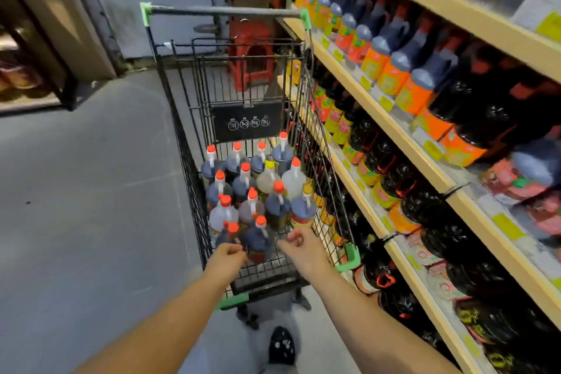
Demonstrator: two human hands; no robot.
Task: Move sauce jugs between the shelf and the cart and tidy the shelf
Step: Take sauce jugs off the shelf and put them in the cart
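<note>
The shelf (394, 130) lines the right, packed with dark bottles (485, 112); the wire cart (247, 121) stands just beside it. Sauce jugs (252, 191) stand upright inside the cart, caps up. Right hand (299, 247) is loosely curled and empty; left hand (227, 255) is curled by the nearest jug, grip unclear

The one head-worn wide camera looks forward and down from close above the fingers (233, 250), with the cart (224, 11) just beyond them and the shelf (394, 130) at their right.

Wire cart (189, 161) holds capped jugs (276, 206); shelf (394, 130) carries dark bottles (482, 106).
</note>
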